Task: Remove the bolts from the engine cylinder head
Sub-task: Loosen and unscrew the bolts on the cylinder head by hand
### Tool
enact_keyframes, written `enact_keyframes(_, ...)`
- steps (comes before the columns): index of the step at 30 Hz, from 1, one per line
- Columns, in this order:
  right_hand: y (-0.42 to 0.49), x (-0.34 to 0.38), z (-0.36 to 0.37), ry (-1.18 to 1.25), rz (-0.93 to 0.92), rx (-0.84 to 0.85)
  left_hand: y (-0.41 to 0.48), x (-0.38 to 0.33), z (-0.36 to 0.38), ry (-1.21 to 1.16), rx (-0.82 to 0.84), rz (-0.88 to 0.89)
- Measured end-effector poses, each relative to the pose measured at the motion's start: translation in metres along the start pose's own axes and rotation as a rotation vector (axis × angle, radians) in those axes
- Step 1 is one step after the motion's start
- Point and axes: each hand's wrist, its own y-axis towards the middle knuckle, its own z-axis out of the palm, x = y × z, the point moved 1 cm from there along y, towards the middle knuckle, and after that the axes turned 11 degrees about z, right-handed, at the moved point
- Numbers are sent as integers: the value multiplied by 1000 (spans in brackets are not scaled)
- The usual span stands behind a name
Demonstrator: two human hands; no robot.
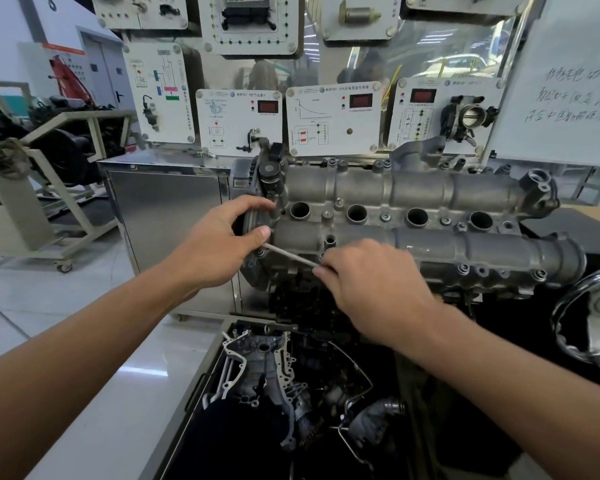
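Note:
The grey engine cylinder head (430, 199) lies across the middle of the view, with a row of round plug wells and several bolts (384, 217) along its top and lower flange. My left hand (219, 242) curls round the head's left end, thumb near one end of a thin metal rod-like tool (291, 257). My right hand (371, 282) pinches the tool's other end at the head's front lower edge. The tool tip and the bolt under my right fingers are hidden.
A black tray (201, 382) below holds loose engine parts, a cast cover and hoses. A chrome ring part (589, 317) sits at the right. Training panels (333, 119) stand behind the head, a steel cabinet (167, 223) to its left, an engine stand (49, 188) at far left.

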Motion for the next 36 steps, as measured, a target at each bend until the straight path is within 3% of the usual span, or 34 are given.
enact_keyframes(3, 15, -4, -17, -137, -127, -101, -2, 0, -3, 363, -65, 128)
enact_keyframes(5, 24, -3, -23, -206, -212, -137, -4, -2, -8, 473, -37, 199)
enact_keyframes(13, 101, -9, -45, -309, -515, -73, 2, -8, -21, 554, 116, 268)
enact_keyframes(22, 160, 3, -50, -281, -848, -67, -4, -19, -10, 484, -49, 205)
enact_keyframes(25, 161, -9, -68, -109, -832, -77, 5, -32, -24, 470, -87, 229)
enact_keyframes(29, 167, -34, -104, 53, -626, -26, 53, -58, -54, 416, -111, 302)
enact_keyframes(36, 161, -81, -108, 305, -397, 112, 151, -82, -54, 419, 247, 396)
